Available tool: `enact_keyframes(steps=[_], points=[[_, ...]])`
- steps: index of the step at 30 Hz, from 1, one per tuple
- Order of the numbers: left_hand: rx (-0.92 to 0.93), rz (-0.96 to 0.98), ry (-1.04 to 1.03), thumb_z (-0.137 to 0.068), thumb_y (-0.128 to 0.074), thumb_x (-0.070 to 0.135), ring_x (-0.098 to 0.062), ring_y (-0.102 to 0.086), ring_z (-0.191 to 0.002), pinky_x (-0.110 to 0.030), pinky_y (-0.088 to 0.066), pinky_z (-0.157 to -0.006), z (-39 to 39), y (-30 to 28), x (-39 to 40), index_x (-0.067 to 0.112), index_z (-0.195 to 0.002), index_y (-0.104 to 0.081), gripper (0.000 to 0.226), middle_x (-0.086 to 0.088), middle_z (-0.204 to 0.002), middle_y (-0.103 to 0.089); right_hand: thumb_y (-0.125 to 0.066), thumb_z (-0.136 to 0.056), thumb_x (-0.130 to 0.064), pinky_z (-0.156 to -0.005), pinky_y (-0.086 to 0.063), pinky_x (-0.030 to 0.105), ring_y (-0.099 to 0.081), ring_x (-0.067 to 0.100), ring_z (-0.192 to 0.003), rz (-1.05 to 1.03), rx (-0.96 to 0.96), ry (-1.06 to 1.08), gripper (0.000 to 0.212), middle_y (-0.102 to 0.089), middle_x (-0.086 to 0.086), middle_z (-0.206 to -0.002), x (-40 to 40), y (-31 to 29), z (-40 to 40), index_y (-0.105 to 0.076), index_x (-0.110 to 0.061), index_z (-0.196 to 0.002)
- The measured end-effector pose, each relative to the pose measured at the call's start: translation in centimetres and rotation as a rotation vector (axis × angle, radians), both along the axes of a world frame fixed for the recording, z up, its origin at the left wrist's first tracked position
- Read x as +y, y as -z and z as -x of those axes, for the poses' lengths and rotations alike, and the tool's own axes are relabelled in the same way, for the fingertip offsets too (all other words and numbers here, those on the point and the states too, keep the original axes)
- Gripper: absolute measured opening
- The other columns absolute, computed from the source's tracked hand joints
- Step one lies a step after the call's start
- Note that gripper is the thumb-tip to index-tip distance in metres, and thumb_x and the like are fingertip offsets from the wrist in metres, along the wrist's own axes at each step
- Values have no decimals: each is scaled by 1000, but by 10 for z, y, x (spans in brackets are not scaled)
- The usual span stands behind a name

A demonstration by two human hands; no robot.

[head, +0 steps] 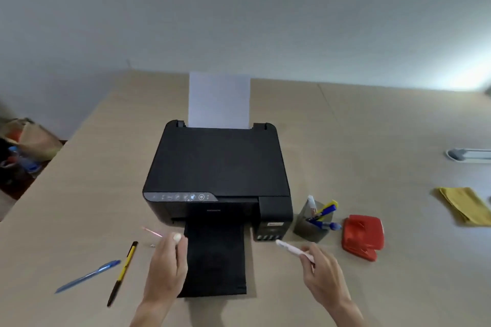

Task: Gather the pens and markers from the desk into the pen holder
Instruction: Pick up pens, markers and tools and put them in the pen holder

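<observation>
A grey pen holder point(305, 228) stands right of the printer with a white marker and blue-yellow pens in it. My right hand point(324, 276) grips a pale pink marker point(292, 248) that points up and left, below and left of the holder. My left hand point(166, 265) is closed on a thin pink pen point(152, 232) whose tip sticks out to the left. On the desk at the left lie a blue pen point(87, 276) and a yellow-black pen point(123, 272), both apart from my hands.
A black printer point(218, 167) with upright paper point(219, 101) and an extended output tray point(216, 263) sits in the middle of the wooden desk point(372, 127). A red hole punch point(362, 240) lies right of the holder, a yellow cloth point(466, 204) farther right. Bags point(24, 146) stand off the desk's left edge.
</observation>
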State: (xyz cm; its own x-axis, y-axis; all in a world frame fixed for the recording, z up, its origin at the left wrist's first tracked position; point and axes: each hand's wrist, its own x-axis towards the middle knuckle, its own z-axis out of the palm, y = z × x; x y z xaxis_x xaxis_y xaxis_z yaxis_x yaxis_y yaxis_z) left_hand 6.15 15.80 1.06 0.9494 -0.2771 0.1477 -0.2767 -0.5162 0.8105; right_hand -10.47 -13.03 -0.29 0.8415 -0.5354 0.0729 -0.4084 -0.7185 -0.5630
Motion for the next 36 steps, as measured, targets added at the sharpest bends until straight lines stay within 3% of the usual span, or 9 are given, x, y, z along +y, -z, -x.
enact_keyframes(steps=[6,11,15,18,21,24,30,33,36], points=[[-33,36,415,-99,-50,27,-11,-54,-60,-19,-45,-57,12,-14,-87,26,-88,-54,12,10,-68,-53,-65,-79,1,-59,-40,30,-48,10,-57,39,-228,167,23,-50,-17,-66,-42,-43,-6,-52,-17,-78],[-67,68,567,-99,-48,41,-5,-57,-64,-19,-47,-61,17,-38,-155,28,-108,-53,17,12,-70,-51,-58,-86,-7,-69,-46,41,-53,17,-69,1,-240,233,13,-58,-5,-75,-61,-51,-24,-53,-19,-88],[-60,131,585,-99,-49,37,-9,-58,-67,-31,-52,-64,15,-61,-196,31,-108,-51,12,5,-71,-54,-46,-90,-8,-79,-41,33,-55,21,-86,52,-218,273,16,-60,2,-96,-73,-55,-32,-54,-15,-102],[-61,167,582,-101,-44,38,-11,-60,-69,-32,-52,-70,13,-70,-219,31,-109,-50,12,1,-69,-57,-51,-79,3,-81,-39,30,-53,23,-90,177,-43,212,33,-59,4,-99,-81,-52,-32,-51,-14,-108],[-79,172,541,-102,-43,33,-8,-58,-81,-26,-48,-76,12,-71,-240,29,-108,-50,10,7,-83,-57,-56,-70,1,-85,-41,31,-52,24,-99,242,91,181,55,-58,5,-109,-88,-49,-31,-46,-14,-123],[-82,119,514,-103,-40,32,-3,-55,-86,-24,-49,-75,14,-70,-255,28,-107,-51,13,8,-100,-53,-55,-72,0,-83,-42,33,-54,26,-95,212,71,223,64,-53,7,-109,-90,-49,-30,-39,-13,-132],[48,-39,566,-103,-36,23,-10,-57,-91,-31,-52,-82,22,-57,-278,21,-121,-51,24,2,-114,-56,-32,-75,-27,-73,-43,34,-56,27,-82,154,-25,375,52,-55,7,-100,-70,-44,-7,-49,-12,-121],[118,-102,592,-101,-33,17,-12,-57,-96,-27,-48,-83,26,-48,-285,17,-124,-51,29,-1,-112,-60,-53,-73,-16,-69,-49,35,-58,26,-77,146,40,385,39,-57,6,-92,-60,-28,5,-52,-14,-112],[180,-90,600,-95,-39,17,-15,-58,-85,-30,-48,-73,31,-42,-286,22,-103,-56,19,4,-95,-61,-65,-65,1,-68,-50,34,-60,24,-75,91,119,376,37,-59,3,-85,-53,-11,16,-59,-16,-98]])
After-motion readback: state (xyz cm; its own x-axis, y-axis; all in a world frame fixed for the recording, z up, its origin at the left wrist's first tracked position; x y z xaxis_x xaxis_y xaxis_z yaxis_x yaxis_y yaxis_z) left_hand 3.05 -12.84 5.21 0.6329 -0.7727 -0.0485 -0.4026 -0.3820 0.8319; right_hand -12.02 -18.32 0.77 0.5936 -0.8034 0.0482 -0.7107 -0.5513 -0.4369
